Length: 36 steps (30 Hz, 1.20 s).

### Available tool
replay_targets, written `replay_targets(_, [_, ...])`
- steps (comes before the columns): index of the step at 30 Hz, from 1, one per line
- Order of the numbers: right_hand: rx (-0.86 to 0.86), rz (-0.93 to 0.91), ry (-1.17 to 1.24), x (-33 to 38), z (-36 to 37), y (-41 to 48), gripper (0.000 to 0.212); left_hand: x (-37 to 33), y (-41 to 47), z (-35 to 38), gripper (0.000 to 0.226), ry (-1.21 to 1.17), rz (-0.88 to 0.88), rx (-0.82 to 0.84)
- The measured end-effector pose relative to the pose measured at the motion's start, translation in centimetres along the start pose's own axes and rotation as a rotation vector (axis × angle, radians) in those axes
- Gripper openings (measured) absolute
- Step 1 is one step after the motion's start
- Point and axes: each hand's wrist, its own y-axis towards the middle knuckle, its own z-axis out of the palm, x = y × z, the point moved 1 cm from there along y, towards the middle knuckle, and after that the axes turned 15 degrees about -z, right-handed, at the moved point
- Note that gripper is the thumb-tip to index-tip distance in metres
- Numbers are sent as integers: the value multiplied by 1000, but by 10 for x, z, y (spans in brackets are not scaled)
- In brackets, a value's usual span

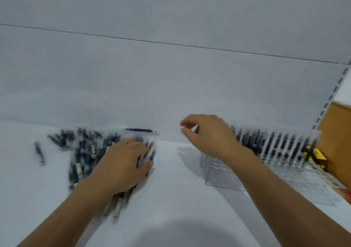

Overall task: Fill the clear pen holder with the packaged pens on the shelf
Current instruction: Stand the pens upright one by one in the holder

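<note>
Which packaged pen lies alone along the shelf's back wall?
The dark pen behind the pile, lying crosswise; the left stray pen lies farther forward.

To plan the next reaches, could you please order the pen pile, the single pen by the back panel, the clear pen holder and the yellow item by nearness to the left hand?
1. Pen pile, under the left hand.
2. Single pen, just behind the hand.
3. Clear pen holder, to the right.
4. Yellow item, far right.
</note>
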Motion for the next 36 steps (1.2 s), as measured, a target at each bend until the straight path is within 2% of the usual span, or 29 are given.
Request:
replay_targets(3, [166,-68,-49,18,45,46,30,25,-8,3,87,-26,-100,3])
replay_targets(5, [249,-75,-87,23,74,70,34,30,-9,9,91,-61,-121,8])
replay_targets(8, [331,-63,-167,22,108,93,40,32,-8,15,82,-102,-118,-34])
replay_targets(12, [358,-70,-273,16,131,103,27,36,-8,18,77,-126,-102,-49])
replay_targets(14, [367,-34,-293,11,137,101,21,37,-7,19,64,-129,-103,-49])
replay_targets(18, [294,38,-201,3,137,94,19,38,-6,20,46,-113,-106,-37])
replay_targets(24, [121,158,130,10,104,68,23,37,-4,18,57,-120,-96,-22])
replay_targets(29, [-39,263,527,22,84,23,11,31,-2,15,57,-63,-91,-14])
replay_targets(34, [-182,262,698,28,73,-4,5,-4,12,4,37,37,-97,-19])
replay_targets(36, [-241,286,795,30,70,-11,4,-17,22,5,29,70,-145,36])
